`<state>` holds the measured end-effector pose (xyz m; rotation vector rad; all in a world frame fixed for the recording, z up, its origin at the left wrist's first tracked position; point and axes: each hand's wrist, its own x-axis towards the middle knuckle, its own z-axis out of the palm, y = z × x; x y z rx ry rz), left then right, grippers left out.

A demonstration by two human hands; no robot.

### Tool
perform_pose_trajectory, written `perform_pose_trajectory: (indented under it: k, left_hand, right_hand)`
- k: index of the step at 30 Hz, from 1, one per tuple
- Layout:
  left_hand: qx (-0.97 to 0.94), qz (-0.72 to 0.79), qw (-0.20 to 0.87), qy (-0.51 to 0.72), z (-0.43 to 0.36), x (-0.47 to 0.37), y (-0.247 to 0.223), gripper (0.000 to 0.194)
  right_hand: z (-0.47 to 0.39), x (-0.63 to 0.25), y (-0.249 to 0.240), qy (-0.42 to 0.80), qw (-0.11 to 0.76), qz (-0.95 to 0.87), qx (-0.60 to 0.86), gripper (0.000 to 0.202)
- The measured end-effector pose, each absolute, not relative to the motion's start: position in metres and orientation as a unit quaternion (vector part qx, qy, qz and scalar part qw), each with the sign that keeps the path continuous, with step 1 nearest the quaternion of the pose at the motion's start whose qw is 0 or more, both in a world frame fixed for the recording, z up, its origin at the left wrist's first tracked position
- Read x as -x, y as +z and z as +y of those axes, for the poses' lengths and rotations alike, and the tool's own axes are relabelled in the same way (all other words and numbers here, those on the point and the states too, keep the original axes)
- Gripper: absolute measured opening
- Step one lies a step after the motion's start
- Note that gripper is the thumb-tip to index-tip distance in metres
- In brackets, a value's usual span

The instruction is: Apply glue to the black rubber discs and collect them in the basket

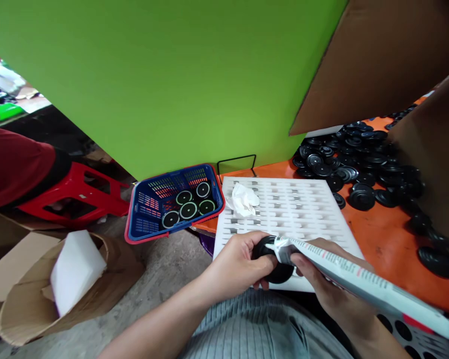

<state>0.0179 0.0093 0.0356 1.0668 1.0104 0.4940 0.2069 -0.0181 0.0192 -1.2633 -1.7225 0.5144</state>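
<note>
My left hand point(243, 259) is closed round a black round disc point(280, 273), thumb on its face, above the near edge of a white slotted foam board point(295, 209). In my right hand point(322, 284) is a long white tube with printed text point(344, 267); its narrow nozzle end points left and meets the disc near my left thumb. Whether anything comes out of the nozzle cannot be made out. A crumpled white tissue point(244, 200) lies on the left part of the board, among small metal pieces standing in the slots.
A blue basket point(145, 212) with several ringed discs stands left of the board. Many black discs point(362, 197) lie on the orange table point(374, 234) at right, beside cardboard. Green panel point(172, 85) behind; red stool point(78, 197), seated person and open carton point(26, 309) at left.
</note>
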Motion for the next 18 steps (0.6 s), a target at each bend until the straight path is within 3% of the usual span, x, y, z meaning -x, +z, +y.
perform_pose_trajectory:
  k: [8,18]
  left_hand:
    - [-0.467,0.457,0.728,0.206,0.0069,-0.0215,0.0323,0.018]
    - [-0.429,0.450,0.749,0.229,0.0063,-0.0268,0.0299,0.017]
  right_hand:
    - [-0.0087,-0.2107,0.0262,0.143,0.420,-0.792,0.420,0.028]
    - [-0.0127,-0.2126,0.0199,0.132,0.468,-0.751,0.446,0.011]
